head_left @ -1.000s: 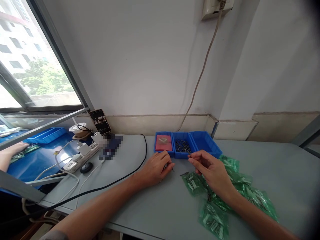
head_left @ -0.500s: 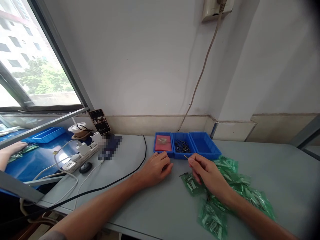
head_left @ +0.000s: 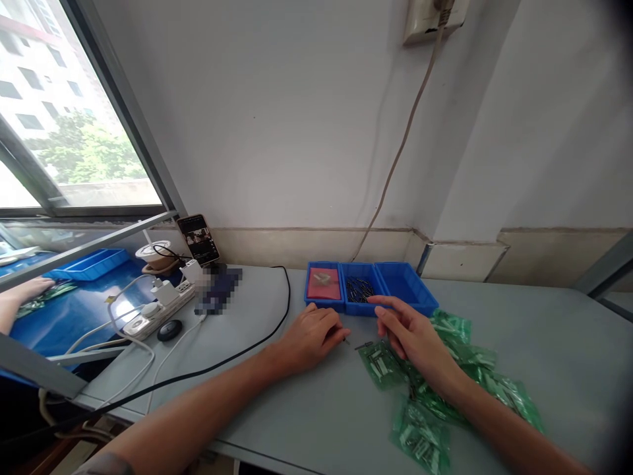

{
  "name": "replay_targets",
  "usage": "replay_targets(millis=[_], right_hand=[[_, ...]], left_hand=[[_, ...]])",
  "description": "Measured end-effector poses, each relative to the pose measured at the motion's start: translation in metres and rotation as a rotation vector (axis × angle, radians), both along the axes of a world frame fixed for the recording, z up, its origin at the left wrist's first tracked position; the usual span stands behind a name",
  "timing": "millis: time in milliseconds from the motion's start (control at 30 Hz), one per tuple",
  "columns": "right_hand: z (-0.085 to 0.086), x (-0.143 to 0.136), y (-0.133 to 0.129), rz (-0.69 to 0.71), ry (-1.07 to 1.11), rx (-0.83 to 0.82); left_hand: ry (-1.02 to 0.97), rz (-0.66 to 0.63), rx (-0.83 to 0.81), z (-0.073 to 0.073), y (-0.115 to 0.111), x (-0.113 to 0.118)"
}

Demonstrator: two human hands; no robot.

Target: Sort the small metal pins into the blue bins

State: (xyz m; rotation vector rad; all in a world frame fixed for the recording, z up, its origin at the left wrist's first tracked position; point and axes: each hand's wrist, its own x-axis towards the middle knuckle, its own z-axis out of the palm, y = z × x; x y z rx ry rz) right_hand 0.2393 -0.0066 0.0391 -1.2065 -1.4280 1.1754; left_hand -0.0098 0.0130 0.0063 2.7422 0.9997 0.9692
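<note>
My left hand (head_left: 316, 336) rests on the grey table with its fingers curled. A thin metal pin (head_left: 347, 341) pokes out at its fingertips, mostly hidden. My right hand (head_left: 408, 330) is at the front edge of the middle blue bin (head_left: 363, 308), its index finger stretched out apart from the thumb. I see nothing between those fingers. Dark thin metal pins (head_left: 359, 289) fill part of that bin. Under and beside my right hand lie several green plastic bags (head_left: 380, 365) of small metal parts. One dark pin (head_left: 363, 346) lies at the nearest bag.
The left blue bin (head_left: 324, 305) holds a pink packet with pale pieces; the right blue bin (head_left: 405, 284) adjoins. A black cable (head_left: 237, 353) crosses the table. Leftward are a power strip (head_left: 158, 310), a phone (head_left: 198, 239), a cup (head_left: 155, 254) and another person's hand (head_left: 32, 290).
My right hand's small pin is gone from its fingers, and its index finger has straightened toward the middle bin. A pin now shows at my left fingertips.
</note>
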Motion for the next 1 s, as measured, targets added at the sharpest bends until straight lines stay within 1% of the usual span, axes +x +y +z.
replay_targets(millis=[133,200,267,400,467,533,600,733,1000], right_hand=[[-0.006,-0.002,-0.005,0.168,-0.244,0.154],[-0.007,-0.004,-0.008,0.252,-0.314,0.199],[-0.006,-0.005,-0.011,0.29,-0.338,0.215],[-0.003,-0.007,-0.013,0.254,-0.305,0.193],[-0.004,-0.008,-0.013,0.224,-0.273,0.162],[-0.005,-0.007,-0.013,0.227,-0.257,0.129],[-0.007,-0.006,-0.013,0.257,-0.268,0.121],[-0.01,-0.006,-0.013,0.32,-0.316,0.17],[-0.008,-0.006,-0.015,0.337,-0.256,0.119]], left_hand=[[-0.081,0.04,-0.106,0.003,-0.005,0.002],[-0.088,0.051,-0.154,0.004,-0.007,0.003],[-0.078,0.04,-0.177,0.004,-0.009,0.004],[-0.075,-0.011,-0.188,0.007,-0.01,0.004],[-0.056,-0.059,-0.17,0.009,-0.01,0.003],[-0.034,-0.097,-0.137,0.01,-0.01,0.003],[-0.028,-0.099,-0.098,0.01,-0.01,0.002],[-0.03,-0.088,-0.023,0.009,-0.01,0.003],[-0.024,-0.088,-0.015,0.006,-0.011,0.004]])
